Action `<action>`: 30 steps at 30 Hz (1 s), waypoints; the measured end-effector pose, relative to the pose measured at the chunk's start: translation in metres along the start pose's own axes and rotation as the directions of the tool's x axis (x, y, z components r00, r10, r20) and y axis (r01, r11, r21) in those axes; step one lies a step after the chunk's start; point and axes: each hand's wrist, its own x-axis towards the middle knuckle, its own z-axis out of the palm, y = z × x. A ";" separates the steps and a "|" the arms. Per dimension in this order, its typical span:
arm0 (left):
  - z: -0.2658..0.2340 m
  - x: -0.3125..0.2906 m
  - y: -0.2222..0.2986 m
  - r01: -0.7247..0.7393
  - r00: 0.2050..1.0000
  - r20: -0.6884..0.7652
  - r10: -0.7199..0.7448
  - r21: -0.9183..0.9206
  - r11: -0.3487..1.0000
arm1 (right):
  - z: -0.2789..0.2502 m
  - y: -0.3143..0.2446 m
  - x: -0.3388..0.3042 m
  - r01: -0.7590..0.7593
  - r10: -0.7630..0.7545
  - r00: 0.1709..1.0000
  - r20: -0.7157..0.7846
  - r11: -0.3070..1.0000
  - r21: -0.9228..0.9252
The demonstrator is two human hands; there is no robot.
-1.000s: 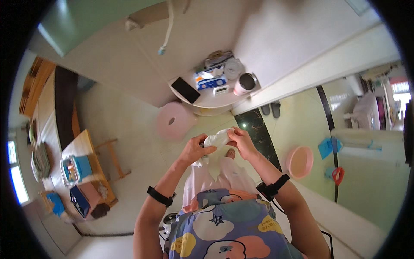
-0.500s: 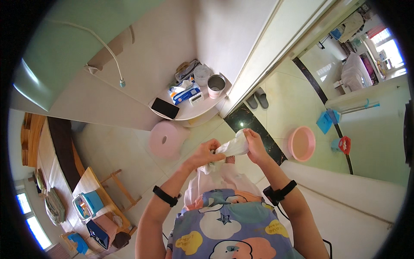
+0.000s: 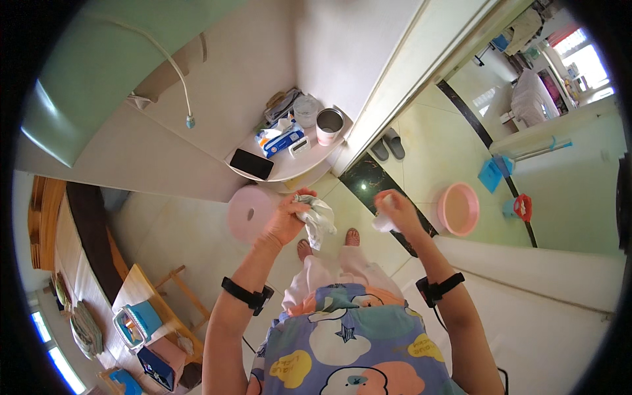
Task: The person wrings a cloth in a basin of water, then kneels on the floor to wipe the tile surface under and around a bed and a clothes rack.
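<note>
My left hand [image 3: 284, 222] is closed on a crumpled white cloth [image 3: 320, 224], its loose end hanging down over the floor by my feet. Apart from it, my right hand [image 3: 400, 213] grips a smaller white cloth piece [image 3: 382, 222], partly hidden by the fingers and slightly blurred. Both hands are held up in front of me at about the same height, with a gap between them. Whether the two white pieces are a pair of the same kind, I cannot tell.
Ahead, a corner shelf [image 3: 284, 176] bears a phone [image 3: 251, 164], tissues [image 3: 280, 141], a small white device [image 3: 299, 147] and a tumbler [image 3: 329, 127]. A pink stool [image 3: 247, 227] stands below. Right lie a pink basin [image 3: 459, 209] and slippers [image 3: 388, 145]; left, a wooden table [image 3: 135, 283].
The white cloth stretched between both hands has come apart into two pieces. My left hand has moved left and up, my right slightly right and down.
</note>
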 end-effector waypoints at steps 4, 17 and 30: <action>0.042 0.002 -0.010 0.087 0.993 0.087 -0.081 -0.067 0.994 | 0.039 -0.024 -0.016 0.317 -0.301 0.945 0.128 0.939 -0.131; 0.047 0.012 0.006 0.116 0.961 0.006 -0.278 0.899 0.421 | -0.047 -0.006 -0.052 -0.210 0.293 0.954 -0.070 0.814 0.542; 0.103 0.111 -0.113 0.010 0.944 0.083 -0.320 0.960 0.280 | -0.180 0.075 -0.096 -0.084 0.207 0.931 -0.300 0.924 0.374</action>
